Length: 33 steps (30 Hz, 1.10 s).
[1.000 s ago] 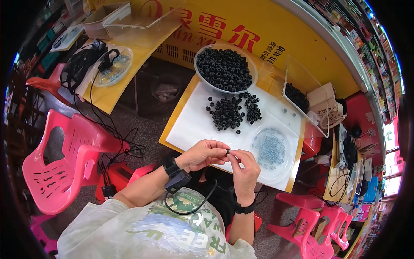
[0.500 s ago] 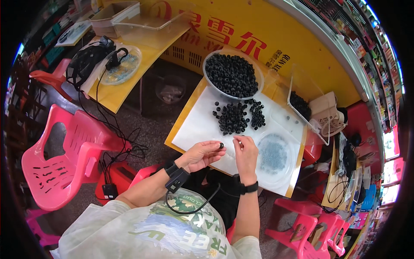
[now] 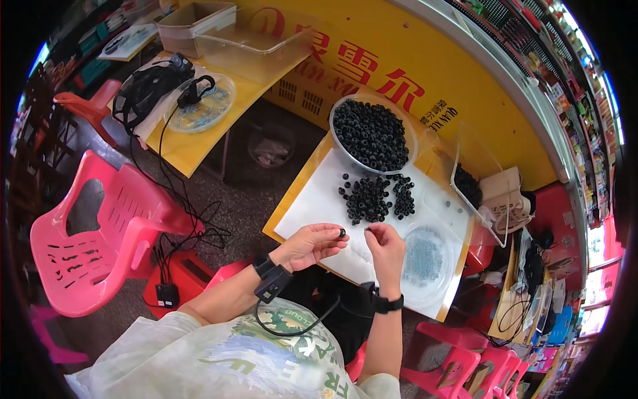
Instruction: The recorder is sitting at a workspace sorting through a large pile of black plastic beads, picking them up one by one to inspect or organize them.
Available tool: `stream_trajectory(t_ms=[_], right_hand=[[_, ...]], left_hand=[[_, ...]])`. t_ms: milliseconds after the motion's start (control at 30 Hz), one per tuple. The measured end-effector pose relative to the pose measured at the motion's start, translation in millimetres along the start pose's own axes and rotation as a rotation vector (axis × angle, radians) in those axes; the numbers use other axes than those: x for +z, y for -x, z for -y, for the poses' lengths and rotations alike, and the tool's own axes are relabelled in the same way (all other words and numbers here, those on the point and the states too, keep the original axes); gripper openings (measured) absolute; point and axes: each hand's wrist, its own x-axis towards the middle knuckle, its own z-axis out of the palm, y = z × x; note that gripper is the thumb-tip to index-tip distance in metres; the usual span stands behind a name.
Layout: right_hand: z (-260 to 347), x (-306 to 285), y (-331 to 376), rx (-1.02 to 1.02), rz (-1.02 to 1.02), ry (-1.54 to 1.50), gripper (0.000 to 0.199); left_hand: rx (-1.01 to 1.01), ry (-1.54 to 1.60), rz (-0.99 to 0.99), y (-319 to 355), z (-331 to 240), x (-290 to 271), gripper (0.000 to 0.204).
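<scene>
Between the thumb and fingertips of my left hand (image 3: 311, 246) is a small round black bead (image 3: 342, 233). My right hand (image 3: 387, 249) is closed in a pinch just to the right of it, apart from the bead. A tiny dark spot shows at its fingertips, too small to name. Beyond my hands, a loose heap of black beads (image 3: 367, 201) lies on a white sheet (image 3: 302, 206), with a smaller cluster (image 3: 403, 197) beside it. A clear round bowl (image 3: 415, 151) full of similar beads stands at the far edge of the sheet.
Right of my hands lies a shallow clear dish (image 3: 453, 266) with fine blue-grey bits. A tilted clear bin (image 3: 506, 223) with black beads is farther right. A pink chair (image 3: 73, 233) and cables (image 3: 193, 213) are at left. A second yellow table (image 3: 183, 156) holds a black bag (image 3: 143, 93).
The view has shifted, so the table and bowl appear farther right and lower. The bead stays in my left hand; my right fingertips are slightly farther from it.
</scene>
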Motion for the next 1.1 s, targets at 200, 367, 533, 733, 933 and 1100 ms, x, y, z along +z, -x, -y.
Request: stream_trajectory(t_ms=[200,367,533,733,933,1100], right_hand=[[0,-13,33,0.087,0.052,-0.427,0.020],[8,-11,48,0.078,-0.011,-0.402,0.018],[10,-6,50,-0.001,-0.069,-0.242,0.013],[7,-5,50,-0.133,-0.093,-0.081,0.014],[11,-2,52,-0.140,-0.119,-0.043,0.014],[11,-2,54,-0.092,-0.107,-0.050,0.014]], left_hand=[[-0.023,-0.056,0.038,-5,2,26,0.025],[-0.024,-0.079,0.091,-10,9,30,0.025],[-0.009,-0.095,0.101,-10,11,32,0.022],[-0.013,-0.098,0.099,-10,12,30,0.021],[-0.016,-0.124,0.101,-10,13,29,0.021],[-0.005,-0.160,0.100,-11,15,26,0.022]])
